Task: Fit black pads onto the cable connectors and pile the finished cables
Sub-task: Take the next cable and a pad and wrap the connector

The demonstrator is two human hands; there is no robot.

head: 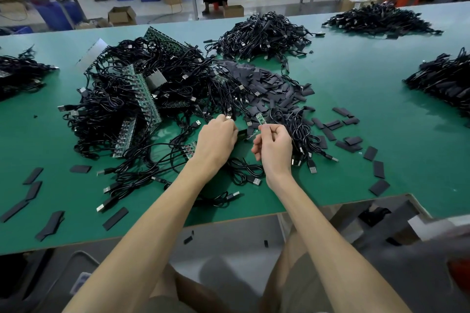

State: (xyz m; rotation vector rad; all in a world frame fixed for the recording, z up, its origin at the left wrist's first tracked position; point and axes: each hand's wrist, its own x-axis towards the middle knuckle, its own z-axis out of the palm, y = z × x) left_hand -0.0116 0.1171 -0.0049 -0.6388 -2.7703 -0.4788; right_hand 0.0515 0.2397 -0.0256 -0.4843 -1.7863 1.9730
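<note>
Our right hand (274,146) pinches the lower end of a small green connector board (260,117) between thumb and forefinger. Beside it, our left hand (217,138) lies knuckles up, its curled fingers gripping a metal plug (229,117). Both forearms reach in over the near edge of the tabletop (356,63). Loose black pads (269,84) heap just beyond, a cable tangle (122,99) spreads left, and a cable pile (262,33) sits farther back. Bare green lies to the right.
</note>
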